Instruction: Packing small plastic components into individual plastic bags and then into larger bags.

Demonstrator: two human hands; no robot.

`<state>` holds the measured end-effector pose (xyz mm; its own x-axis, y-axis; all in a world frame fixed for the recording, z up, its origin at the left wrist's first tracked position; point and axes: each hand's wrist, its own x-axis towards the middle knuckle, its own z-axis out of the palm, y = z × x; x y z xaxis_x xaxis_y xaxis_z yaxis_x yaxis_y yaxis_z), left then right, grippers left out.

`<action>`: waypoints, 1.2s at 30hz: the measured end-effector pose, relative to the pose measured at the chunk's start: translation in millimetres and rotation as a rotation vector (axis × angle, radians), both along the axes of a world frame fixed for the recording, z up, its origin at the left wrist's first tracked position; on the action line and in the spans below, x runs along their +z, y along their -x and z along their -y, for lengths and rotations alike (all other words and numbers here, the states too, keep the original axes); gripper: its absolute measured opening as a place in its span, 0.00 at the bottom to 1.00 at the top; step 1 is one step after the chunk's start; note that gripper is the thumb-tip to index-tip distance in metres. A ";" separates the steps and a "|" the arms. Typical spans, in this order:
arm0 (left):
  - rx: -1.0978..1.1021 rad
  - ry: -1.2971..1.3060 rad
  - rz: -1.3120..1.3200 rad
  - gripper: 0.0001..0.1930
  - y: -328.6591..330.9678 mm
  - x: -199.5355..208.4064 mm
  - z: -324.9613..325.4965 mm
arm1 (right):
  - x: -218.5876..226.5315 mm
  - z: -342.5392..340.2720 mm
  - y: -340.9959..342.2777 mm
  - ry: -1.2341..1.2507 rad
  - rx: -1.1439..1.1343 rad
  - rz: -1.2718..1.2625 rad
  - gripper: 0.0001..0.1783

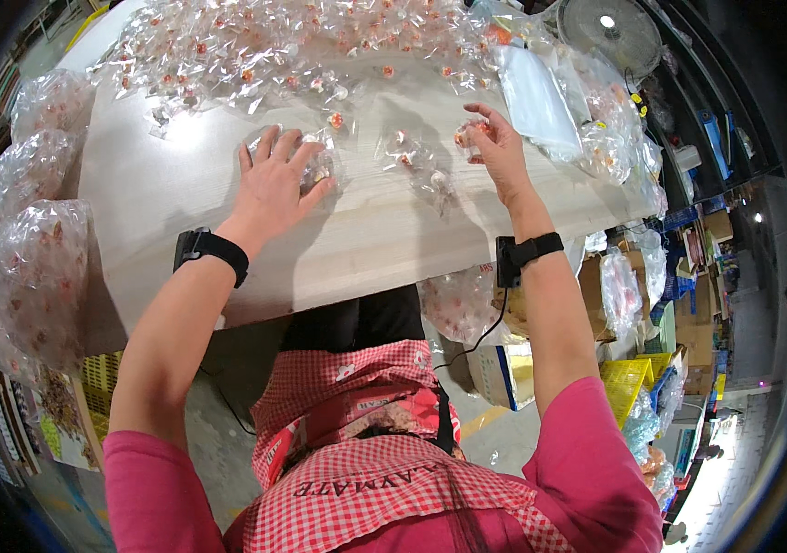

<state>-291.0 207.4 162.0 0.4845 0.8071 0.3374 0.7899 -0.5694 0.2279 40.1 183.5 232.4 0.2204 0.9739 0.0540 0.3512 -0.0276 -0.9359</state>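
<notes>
My left hand (276, 182) rests on the pale table with its fingers spread over a few small clear-wrapped pieces (320, 168), partly covered by the fingers. To the right, my right hand (499, 152) is raised a little, its thumb and fingers closed on a small clear packet (473, 135) with something red-orange and white inside. Between the hands lie more small clear packets (423, 166) with whitish and reddish contents. Just beyond my left fingertips sits a single red-orange piece (335, 120). What exactly the wrapped pieces are is too small to tell.
A wide heap of clear packets (320, 41) covers the far side of the table (191, 267). Flat clear bags (538, 101) lie at the right, near a round fan (609, 37). Large filled plastic bags (39, 276) stand along the left edge. A yellow crate (625, 385) is low on the right.
</notes>
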 end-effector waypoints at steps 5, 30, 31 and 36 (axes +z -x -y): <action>-0.023 -0.014 0.002 0.26 -2.4 5.8 -0.3 | -20.0 -28.6 20.1 -0.442 0.156 0.609 0.18; -0.006 0.092 0.064 0.36 -19.9 33.7 -11.2 | -52.1 246.4 -96.1 -0.130 -0.407 0.937 0.18; -0.067 -0.003 0.156 0.34 -23.2 41.9 -9.0 | -58.5 248.4 -97.5 0.036 -0.325 1.097 0.20; -0.504 0.320 0.481 0.14 -40.4 103.5 83.7 | -1.0 208.9 -68.5 -0.388 -0.500 0.242 0.18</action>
